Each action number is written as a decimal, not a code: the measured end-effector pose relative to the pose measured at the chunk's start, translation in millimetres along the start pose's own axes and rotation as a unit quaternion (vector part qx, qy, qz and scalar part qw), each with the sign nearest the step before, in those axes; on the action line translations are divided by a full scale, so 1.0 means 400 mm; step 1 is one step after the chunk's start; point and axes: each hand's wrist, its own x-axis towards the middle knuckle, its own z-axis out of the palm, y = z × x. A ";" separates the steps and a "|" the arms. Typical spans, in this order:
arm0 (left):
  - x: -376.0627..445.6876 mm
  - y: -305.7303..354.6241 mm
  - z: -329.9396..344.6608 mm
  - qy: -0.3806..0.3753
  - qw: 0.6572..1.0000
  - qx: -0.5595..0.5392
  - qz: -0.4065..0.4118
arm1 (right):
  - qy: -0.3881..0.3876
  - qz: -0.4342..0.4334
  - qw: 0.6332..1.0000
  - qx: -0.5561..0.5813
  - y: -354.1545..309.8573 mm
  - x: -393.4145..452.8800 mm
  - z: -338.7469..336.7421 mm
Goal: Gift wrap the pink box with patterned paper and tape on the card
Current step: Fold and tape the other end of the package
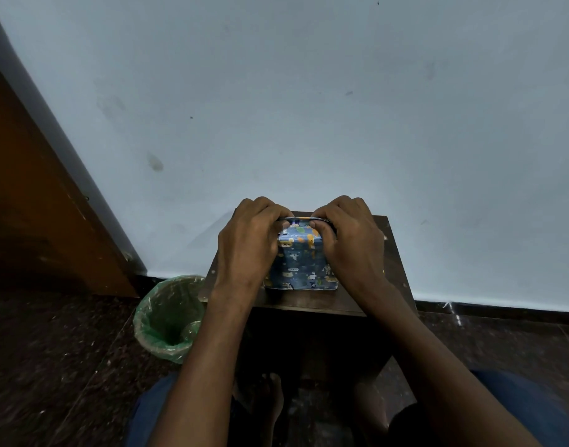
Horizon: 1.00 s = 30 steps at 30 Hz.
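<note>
At lower left a bin lined with green plastic (167,317) stands on the floor. At centre, the blue animal-patterned wrapped box (300,266) sits on the dark wooden counter (396,272). The left hand (247,240) and right hand (350,240) each have a clenched grip pinching its top fold.

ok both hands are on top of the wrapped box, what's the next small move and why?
Probably press the pinched paper flat onto the box top and crease it. The left hand and right hand each pinch the patterned paper along the top edge, where it stands up rather than lying flat. The box sits on the small table, paper covering every face in view. No tape or card is visible.
</note>
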 end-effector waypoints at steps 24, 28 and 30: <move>-0.039 -0.019 0.018 0.068 0.995 -0.002 0.077 | -0.047 -0.101 0.993 0.033 0.047 -0.018 -0.033; -0.032 -0.017 0.022 0.068 0.996 -0.012 0.063 | -0.061 -0.115 0.989 0.070 0.059 -0.019 -0.048; -0.033 -0.017 0.023 0.072 0.995 -0.016 0.061 | -0.045 -0.129 0.990 0.035 0.061 -0.027 -0.036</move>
